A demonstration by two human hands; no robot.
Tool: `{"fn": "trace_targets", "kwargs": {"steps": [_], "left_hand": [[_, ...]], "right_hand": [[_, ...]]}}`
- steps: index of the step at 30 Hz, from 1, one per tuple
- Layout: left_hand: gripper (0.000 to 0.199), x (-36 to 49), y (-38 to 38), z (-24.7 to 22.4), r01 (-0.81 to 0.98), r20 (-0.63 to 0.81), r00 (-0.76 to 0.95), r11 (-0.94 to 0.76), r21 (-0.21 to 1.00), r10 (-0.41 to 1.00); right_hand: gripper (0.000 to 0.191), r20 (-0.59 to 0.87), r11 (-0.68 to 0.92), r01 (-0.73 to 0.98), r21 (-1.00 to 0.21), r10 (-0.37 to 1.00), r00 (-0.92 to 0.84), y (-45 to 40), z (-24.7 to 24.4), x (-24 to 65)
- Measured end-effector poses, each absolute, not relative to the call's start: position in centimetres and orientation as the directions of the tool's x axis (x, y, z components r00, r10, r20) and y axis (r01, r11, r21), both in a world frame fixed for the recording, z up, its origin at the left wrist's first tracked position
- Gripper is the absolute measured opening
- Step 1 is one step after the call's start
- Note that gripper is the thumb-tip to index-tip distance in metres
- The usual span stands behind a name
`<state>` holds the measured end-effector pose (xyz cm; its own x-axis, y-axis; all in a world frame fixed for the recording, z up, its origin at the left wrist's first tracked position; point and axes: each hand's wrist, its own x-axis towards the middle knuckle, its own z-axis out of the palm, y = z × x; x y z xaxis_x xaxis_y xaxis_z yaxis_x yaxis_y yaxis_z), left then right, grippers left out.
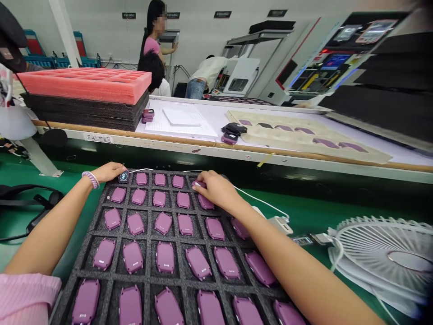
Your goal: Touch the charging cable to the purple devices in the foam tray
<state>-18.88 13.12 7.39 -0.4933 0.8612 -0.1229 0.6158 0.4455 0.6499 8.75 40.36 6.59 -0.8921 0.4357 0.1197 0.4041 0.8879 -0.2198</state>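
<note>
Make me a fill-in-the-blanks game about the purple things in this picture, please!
1. The purple cases lie in a black foam ____ with one pocket each.
2. The left hand, at the far left corner, holds a small device whose face is ____, not purple.
3. The right hand rests on purple cases in the ____ row from the person.
4. On the green table, right of the right arm, lies a white ____.

Missing words: tray; dark; farthest; fan

Both bare forearms extend forward, converging slightly. Left hand (pixel 108 172) lies palm down, fingers curled at the far left (a beaded band circles its wrist). Right hand (pixel 214 189) rests palm down, fingertips pressed downward.
</note>
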Motion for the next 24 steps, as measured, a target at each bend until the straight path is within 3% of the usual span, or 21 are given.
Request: {"fn": "trace_targets", "kwargs": {"steps": [6, 8, 10, 12, 14, 17, 20, 24], "left_hand": [[0.051, -19.3, 13.4, 7.7, 0.637, -0.151, -0.481, 0.463, 0.617, 0.864], [0.047, -19.2, 13.5, 7.7, 0.639, -0.149, -0.483, 0.463, 0.614, 0.863], [0.044, -19.0, 13.5, 7.7, 0.639, -0.137, -0.486, 0.458, 0.619, 0.863], [0.04, -18.9, 13.5, 7.7, 0.634, -0.121, -0.494, 0.452, 0.627, 0.861], [0.035, -18.8, 13.5, 7.7, 0.627, -0.091, -0.518, 0.45, 0.635, 0.85], [0.025, -18.3, 13.6, 7.8, 0.626, 0.02, -0.614, 0.471, 0.622, 0.789], [0.022, -16.6, 14.2, 7.9, 0.647, 0.133, -0.666, 0.479, 0.593, 0.734], [0.015, -13.5, 15.8, 7.6, 0.712, 0.124, -0.573, 0.418, 0.564, 0.81]], "right_hand": [[0.015, 0.041, 0.902, 0.333, -0.274, 0.357, -0.933, 42.4, 7.5, 8.5], [0.021, -0.017, 0.859, 0.285, -0.425, 0.308, -0.951, 43.3, 7.8, 9.0], [0.042, -0.078, 0.746, 0.231, -0.624, 0.234, -0.969, 44.0, 7.7, 9.6], [0.059, -0.096, 0.667, 0.216, -0.714, 0.212, -0.973, 44.4, 7.4, 9.9], [0.062, -0.07, 0.702, 0.255, -0.665, 0.281, -0.957, 44.6, 6.8, 9.6], [0.051, -0.01, 0.769, 0.325, -0.55, 0.383, -0.924, 44.6, 6.0, 8.5], [0.039, 0.043, 0.82, 0.336, -0.464, 0.4, -0.916, 44.2, 5.8, 7.7], [0.031, 0.074, 0.87, 0.305, -0.388, 0.359, -0.93, 43.5, 6.0, 8.0]]}}
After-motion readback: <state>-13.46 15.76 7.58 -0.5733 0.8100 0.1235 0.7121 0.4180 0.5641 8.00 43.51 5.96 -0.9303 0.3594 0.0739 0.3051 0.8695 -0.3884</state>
